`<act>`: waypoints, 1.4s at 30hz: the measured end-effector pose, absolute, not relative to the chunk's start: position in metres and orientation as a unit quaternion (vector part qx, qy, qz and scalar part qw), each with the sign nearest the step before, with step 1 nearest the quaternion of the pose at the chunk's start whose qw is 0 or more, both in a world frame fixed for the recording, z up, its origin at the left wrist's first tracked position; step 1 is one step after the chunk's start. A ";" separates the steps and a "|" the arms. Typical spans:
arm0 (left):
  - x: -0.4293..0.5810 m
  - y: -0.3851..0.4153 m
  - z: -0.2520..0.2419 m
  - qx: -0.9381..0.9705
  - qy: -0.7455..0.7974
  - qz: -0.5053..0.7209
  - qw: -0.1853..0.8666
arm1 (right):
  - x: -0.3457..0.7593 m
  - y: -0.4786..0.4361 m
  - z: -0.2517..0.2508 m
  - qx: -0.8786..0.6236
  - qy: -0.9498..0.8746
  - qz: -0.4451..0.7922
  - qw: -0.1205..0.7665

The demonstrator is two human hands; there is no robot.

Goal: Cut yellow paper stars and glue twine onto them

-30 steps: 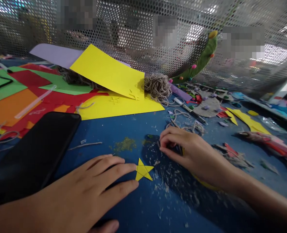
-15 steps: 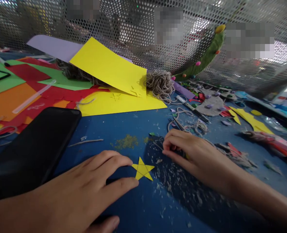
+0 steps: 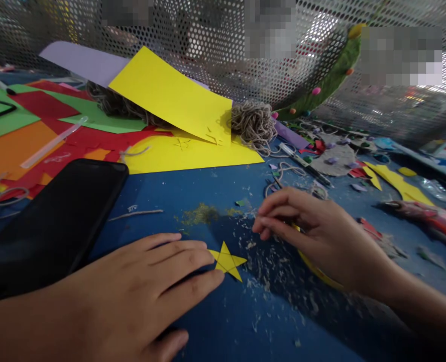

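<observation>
A small yellow paper star (image 3: 227, 261) lies on the blue table top (image 3: 215, 327). My left hand (image 3: 140, 291) rests flat beside it with its fingers stretched out, and the fingertips touch the star's left points. To the right, my right hand (image 3: 313, 231) hovers with its fingers pinched together round a thin thing that I cannot make out. A yellow curved strip (image 3: 319, 271) shows under that hand.
A black phone (image 3: 53, 226) lies at the left. Sheets of yellow (image 3: 174, 103), red, green and orange paper cover the back left. A ball of twine (image 3: 252, 123), pens and paper scraps litter the right. A perforated metal screen (image 3: 208, 45) closes off the back.
My left fingers have straightened and slid onto the star, which shifted slightly right. My right hand has lifted a little and moved right.
</observation>
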State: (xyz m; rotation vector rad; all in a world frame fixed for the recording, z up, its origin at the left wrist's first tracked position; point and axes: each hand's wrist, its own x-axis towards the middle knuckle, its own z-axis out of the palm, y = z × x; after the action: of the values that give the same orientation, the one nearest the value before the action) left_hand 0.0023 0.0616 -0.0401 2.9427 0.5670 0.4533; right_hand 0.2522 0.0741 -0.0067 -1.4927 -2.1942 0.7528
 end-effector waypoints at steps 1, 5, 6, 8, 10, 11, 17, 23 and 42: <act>0.003 0.061 -0.039 0.969 0.191 0.149 0.047 | 0.251 0.074 -0.006 -0.523 -0.791 0.262 0.182; 0.005 0.060 -0.038 0.966 0.205 0.155 0.031 | 0.244 0.071 -0.007 -0.513 -0.803 0.253 0.166; 0.005 0.060 -0.038 0.966 0.207 0.155 0.033 | 0.243 0.071 -0.007 -0.515 -0.799 0.262 0.166; 0.004 0.060 -0.040 0.967 0.203 0.148 0.040 | 0.241 0.070 -0.008 -0.508 -0.794 0.290 0.165; 0.003 0.061 -0.041 0.970 0.198 0.132 0.045 | 0.239 0.069 -0.006 -0.489 -0.793 0.327 0.162; 0.002 0.061 -0.041 0.972 0.194 0.121 0.045 | 0.239 0.069 -0.005 -0.478 -0.790 0.346 0.163; -0.002 0.065 -0.039 0.982 0.164 0.085 0.029 | 0.238 0.067 -0.006 -0.434 -0.745 0.461 0.209; 0.001 0.063 -0.043 0.975 0.183 0.103 0.068 | 0.239 0.069 -0.012 -0.470 -0.785 0.371 0.155; 0.006 0.062 -0.044 0.964 0.204 0.144 0.093 | 0.238 0.072 -0.007 -0.459 -0.807 0.341 0.146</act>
State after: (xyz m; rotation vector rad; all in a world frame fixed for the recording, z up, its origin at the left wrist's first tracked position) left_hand 0.0061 0.0618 -0.0440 2.8607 0.6063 0.4263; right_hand 0.2379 0.0715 -0.0073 -1.3216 -2.3249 0.9831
